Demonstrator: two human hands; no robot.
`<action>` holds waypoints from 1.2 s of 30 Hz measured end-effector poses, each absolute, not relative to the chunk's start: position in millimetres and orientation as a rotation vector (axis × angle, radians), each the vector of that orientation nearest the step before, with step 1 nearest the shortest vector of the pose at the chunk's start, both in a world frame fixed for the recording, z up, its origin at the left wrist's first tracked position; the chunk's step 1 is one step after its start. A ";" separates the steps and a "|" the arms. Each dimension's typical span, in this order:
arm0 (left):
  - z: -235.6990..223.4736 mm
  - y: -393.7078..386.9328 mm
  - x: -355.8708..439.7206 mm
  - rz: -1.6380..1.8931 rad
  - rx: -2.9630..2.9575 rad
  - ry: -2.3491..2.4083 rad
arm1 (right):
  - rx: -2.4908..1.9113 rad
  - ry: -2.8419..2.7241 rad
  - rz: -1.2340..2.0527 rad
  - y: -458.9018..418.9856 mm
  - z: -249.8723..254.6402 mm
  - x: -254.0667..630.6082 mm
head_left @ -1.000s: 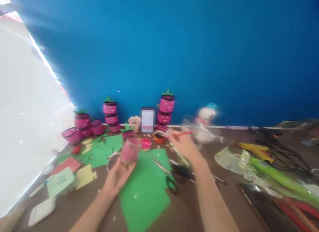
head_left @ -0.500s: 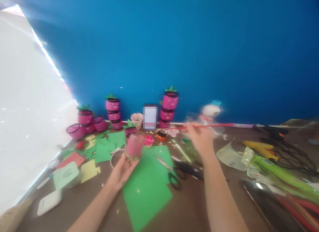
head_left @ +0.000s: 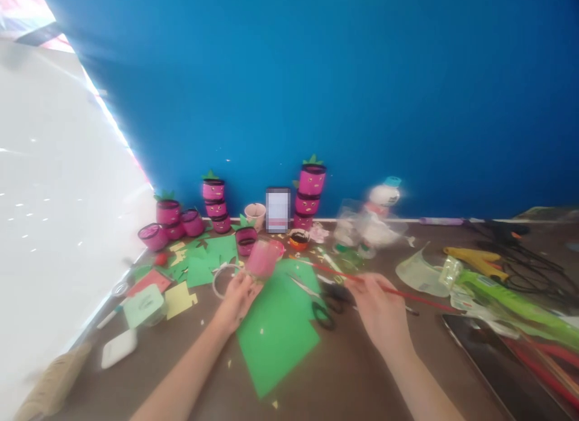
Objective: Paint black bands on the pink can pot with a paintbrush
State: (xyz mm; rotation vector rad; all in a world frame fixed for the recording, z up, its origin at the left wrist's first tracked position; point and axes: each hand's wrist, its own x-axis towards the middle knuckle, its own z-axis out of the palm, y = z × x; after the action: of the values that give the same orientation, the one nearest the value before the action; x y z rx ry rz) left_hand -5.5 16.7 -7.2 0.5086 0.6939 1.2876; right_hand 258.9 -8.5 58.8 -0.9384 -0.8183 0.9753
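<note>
At the bottom edge of the view, both bare forearms are seen reaching forward over a brown table [head_left: 344, 379], set well apart and angled inward. To the right of them, a dark phone [head_left: 493, 360] is laid flat. Between the arms, a green sheet [head_left: 275, 354] is spread on the tabletop.

The right hand [head_left: 377, 306] is held over the table to the right of the sheet, with its back largely turned up and the wrist bent slightly toward the left. A long red stick [head_left: 407, 295] is pinched between its thumb and fingertips; the stick is slanted, its far end pointed left toward the cup and its other end extended past the hand to the right. How the remaining fingers are curled cannot be told through the blur.

The left hand [head_left: 239, 295] is raised over the left edge of the sheet, and a pink cup [head_left: 261, 259] is grasped near its base by the thumb and fingers. The cup is tilted to the right above the far part of the sheet. Scissors [head_left: 322, 316] are left lying between the two hands.

Beyond the cup, an orange dish [head_left: 299, 241] of dark contents is placed near a stack of pink pots [head_left: 309, 195]. Behind everything, the scene is closed off by a blue wall [head_left: 289, 83].
</note>
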 end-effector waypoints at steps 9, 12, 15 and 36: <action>-7.0 17.7 -4.1 1.280 0.583 0.758 | -1.036 -0.862 0.878 -30.3 38.9 250.6; -5.2 16.4 -3.8 1.242 0.602 0.771 | -1.069 -0.841 0.848 -31.1 37.4 250.0; -3.7 15.6 -3.5 1.212 0.616 0.802 | -1.122 -0.832 0.836 -30.6 34.7 250.8; -7.6 15.5 -5.0 1.217 0.587 0.748 | -1.194 -0.865 0.854 -31.5 33.4 243.3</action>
State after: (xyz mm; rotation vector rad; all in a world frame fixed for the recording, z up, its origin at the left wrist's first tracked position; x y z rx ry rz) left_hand -5.0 15.5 -7.6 0.5874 0.7483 1.2170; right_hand 243.3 -31.5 33.4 -1.1943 -0.8652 0.8535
